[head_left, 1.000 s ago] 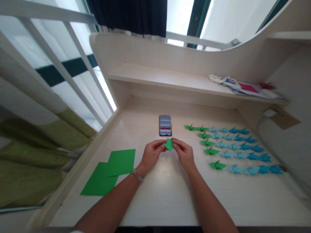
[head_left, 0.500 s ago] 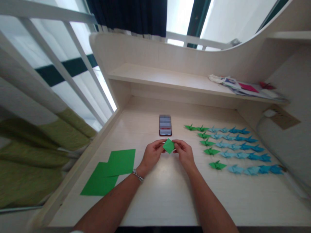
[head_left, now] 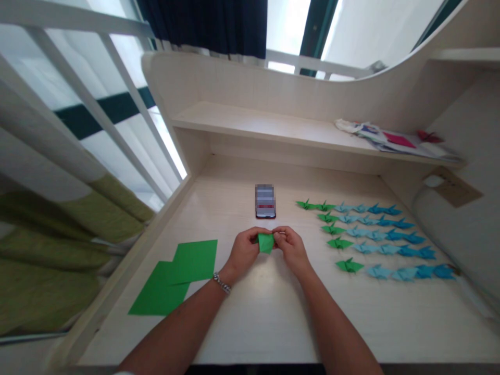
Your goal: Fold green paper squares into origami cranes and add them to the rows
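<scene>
Between my two hands is a small folded piece of green origami paper (head_left: 266, 243), held just above the desk. My left hand (head_left: 245, 249) pinches its left side, with a chain bracelet on the wrist. Fingers of my right hand (head_left: 291, 247) grip the paper's right upper corner. Parts of the fingertips are hidden behind the paper. Flat green paper sheets (head_left: 195, 260) lie overlapping to the left of my left hand. Right of my right hand, folded paper cranes in green (head_left: 349, 265), pale blue (head_left: 378, 272) and darker blue (head_left: 425, 272) stand in several rows.
A phone (head_left: 265, 201) with a blurred screen lies beyond my hands on the pale desk (head_left: 250, 323). Across the back runs a shelf (head_left: 265, 125) with papers (head_left: 398, 139) at its right end. A socket plate with a cable (head_left: 449, 186) is on the right wall.
The green paper has gone from a diamond shape to one with a flatter top edge, turned or folded between my fingers. My right hand has shifted slightly left.
</scene>
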`<state>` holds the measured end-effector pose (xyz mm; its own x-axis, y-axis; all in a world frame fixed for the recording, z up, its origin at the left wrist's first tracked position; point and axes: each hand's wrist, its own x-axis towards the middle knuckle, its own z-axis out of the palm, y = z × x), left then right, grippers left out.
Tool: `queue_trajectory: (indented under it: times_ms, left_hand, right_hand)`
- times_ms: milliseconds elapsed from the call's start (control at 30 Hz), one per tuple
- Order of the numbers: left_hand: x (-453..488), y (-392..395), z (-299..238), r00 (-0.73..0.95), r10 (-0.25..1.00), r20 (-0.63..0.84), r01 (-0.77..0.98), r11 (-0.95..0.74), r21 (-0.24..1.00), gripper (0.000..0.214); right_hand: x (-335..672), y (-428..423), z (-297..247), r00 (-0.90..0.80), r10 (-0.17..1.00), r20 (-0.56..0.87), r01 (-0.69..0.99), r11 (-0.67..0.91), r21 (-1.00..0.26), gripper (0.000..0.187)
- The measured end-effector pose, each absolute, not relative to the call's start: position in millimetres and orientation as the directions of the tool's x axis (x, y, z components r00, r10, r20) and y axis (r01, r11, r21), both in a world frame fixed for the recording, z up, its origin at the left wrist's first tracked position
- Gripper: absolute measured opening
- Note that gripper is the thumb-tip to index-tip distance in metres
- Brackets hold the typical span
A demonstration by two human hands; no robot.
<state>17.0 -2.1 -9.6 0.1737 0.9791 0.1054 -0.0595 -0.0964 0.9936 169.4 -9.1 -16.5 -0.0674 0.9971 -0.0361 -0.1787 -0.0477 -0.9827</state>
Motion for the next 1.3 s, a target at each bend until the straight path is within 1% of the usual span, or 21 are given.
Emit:
queue_trajectory:
  times_ms: [67,133,267,433,567,667,733,833,933,1067,1133,1200,1300]
  left_hand:
    - [16.3,-0.5,-11.1,0.136,0.986,0.095,-0.057,-0.088,0.995,0.020]
    - [16.2,0.7,-12.1,0.114,0.989,0.089,-0.058,-0.083,0.995,0.019]
    - [17.0,-0.3,-11.3,0.129,0.988,0.080,-0.055,-0.073,0.996,0.018]
    - [16.7,-4.0,-8.8,0.163,0.981,0.103,-0.024,-0.101,0.995,0.018]
    - [17.4,-5.4,-7.5,0.146,0.983,0.113,-0.009,-0.113,0.994,0.017]
    - [19.8,-6.2,-6.4,0.142,0.984,0.107,-0.034,-0.103,0.994,0.017]
    - [21.7,-6.8,-5.6,0.184,0.980,0.079,-0.106,-0.060,0.993,0.018]
    - [23.7,-7.2,-4.7,0.238,0.968,0.078,-0.162,-0.039,0.986,0.019]
    - [23.2,-6.3,-5.1,0.242,0.968,0.069,-0.166,-0.029,0.986,0.019]
    - [20.8,-4.2,-7.1,0.219,0.975,0.038,-0.141,-0.007,0.990,0.023]
    - [20.6,-3.5,-7.7,0.225,0.974,0.027,-0.145,0.006,0.989,0.023]
    - [21.4,-3.1,-7.9,0.216,0.976,0.001,-0.148,0.032,0.989,0.021]
    - [22.3,-2.7,-8.2,0.151,0.987,-0.060,-0.088,0.073,0.993,0.018]
  right_hand:
    - [169.9,-8.2,-15.5,-0.077,0.995,-0.069,-0.239,-0.086,-0.967,0.029]
    - [170.5,-7.9,-15.0,-0.076,0.993,-0.092,-0.260,-0.109,-0.960,0.029]
    - [171.5,-8.3,-16.3,-0.053,0.992,-0.113,-0.248,-0.122,-0.961,0.028]
    - [171.8,-8.1,-17.5,-0.049,0.990,-0.132,-0.245,-0.140,-0.959,0.029]
    - [171.5,-7.7,-15.3,-0.062,0.990,-0.129,-0.230,-0.140,-0.963,0.028]
    - [170.9,-8.5,-12.7,-0.083,0.988,-0.128,-0.237,-0.144,-0.961,0.029]
    - [170.6,-9.5,-11.3,-0.110,0.986,-0.128,-0.258,-0.153,-0.954,0.029]
    - [170.7,-10.8,-10.2,-0.138,0.980,-0.143,-0.273,-0.176,-0.946,0.028]
    - [170.5,-11.8,-10.6,-0.140,0.975,-0.172,-0.266,-0.204,-0.942,0.028]
    - [168.6,-11.4,-14.1,-0.145,0.974,-0.176,-0.284,-0.211,-0.935,0.031]
    - [167.7,-10.0,-16.9,-0.129,0.977,-0.172,-0.250,-0.200,-0.947,0.031]
    - [167.5,-8.3,-18.5,-0.073,0.985,-0.154,-0.172,-0.165,-0.971,0.031]
    - [167.5,-8.5,-14.7,0.047,0.997,-0.069,-0.029,-0.068,-0.997,0.032]
